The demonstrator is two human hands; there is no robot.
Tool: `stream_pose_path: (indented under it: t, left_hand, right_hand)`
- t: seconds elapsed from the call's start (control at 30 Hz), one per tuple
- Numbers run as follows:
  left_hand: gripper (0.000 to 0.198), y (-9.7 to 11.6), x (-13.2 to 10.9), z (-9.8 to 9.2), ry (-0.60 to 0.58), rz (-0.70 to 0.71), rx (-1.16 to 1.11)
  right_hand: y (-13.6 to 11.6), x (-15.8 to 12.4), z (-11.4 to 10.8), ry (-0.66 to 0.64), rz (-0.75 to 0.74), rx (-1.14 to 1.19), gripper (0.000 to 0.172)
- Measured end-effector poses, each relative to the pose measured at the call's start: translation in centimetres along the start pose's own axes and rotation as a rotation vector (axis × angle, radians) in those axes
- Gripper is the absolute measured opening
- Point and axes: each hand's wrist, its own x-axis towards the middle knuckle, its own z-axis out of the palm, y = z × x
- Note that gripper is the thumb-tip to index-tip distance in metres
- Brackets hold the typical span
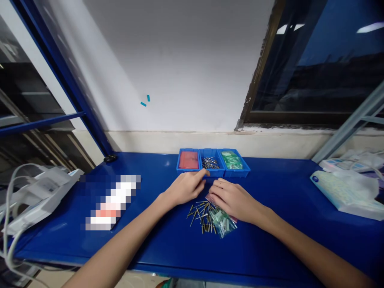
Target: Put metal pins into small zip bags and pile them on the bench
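Note:
My left hand (188, 187) is at the front of the middle bin, palm down, index finger stretched forward and thumb apart below it; I see nothing between them. My right hand (231, 197) is closed over the top of a small clear plastic bag with a reddish edge and green and pale contents (222, 222). Beside and partly under this bag lies a loose pile of thin metal pins, some brass-coloured (201, 216). Behind my hands, a blue three-part bin (237, 173) holds a red flat stack (189, 160), loose metal pins (210, 163) and green packets (232, 159).
Everything rests on a blue table (156, 248) against a pale wall. On the left are a white device with cables (45, 192) and a blurred-out item (112, 204). At right lies a pale green and white pack (345, 192) under a grey metal post.

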Motion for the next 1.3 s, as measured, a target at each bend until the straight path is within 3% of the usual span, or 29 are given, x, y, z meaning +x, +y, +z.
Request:
stream_pose_path:
  t: [0.2, 0.3, 0.4, 0.57, 0.8, 1.07, 1.3]
  left_hand:
    - [0.026, -0.7, 0.1, -0.2, -0.016, 0.043, -0.081]
    - [0.02, -0.8, 0.2, -0.3, -0.142, -0.036, -0.263]
    - [0.028, -1.2, 0.3, -0.1, -0.277, -0.106, -0.434]
    - [0.043, -1.5, 0.4, 0.2, -0.354, -0.206, -0.552]
    - [0.039, -0.9, 0.2, 0.4, -0.335, -0.159, -0.513]
    - [0.029, -1.9, 0.4, 0.9, -0.348, -0.18, -0.493]
    - [0.018, -2.1, 0.4, 0.6, -0.347, -0.134, -0.473]
  right_hand:
    - [0.9, -0.6, 0.0, -0.03, 0.039, -0.013, 0.022]
    - [0.5, -0.6, -0.3, -0.021, 0.034, -0.005, 0.024]
    - [0.3, -0.6, -0.5, -0.02, -0.042, -0.066, 0.026]
    - [0.5, -0.8, -0.2, -0.005, -0.071, -0.166, 0.026]
    - [-0.1, -0.6, 0.6, 0.01, 0.003, -0.198, 0.029]
    - [0.1, -0.6, 0.7, -0.003, 0.043, -0.185, 0.026]
    - [0.7, -0.6, 1.0, 0.017, 0.016, -0.119, 0.028]
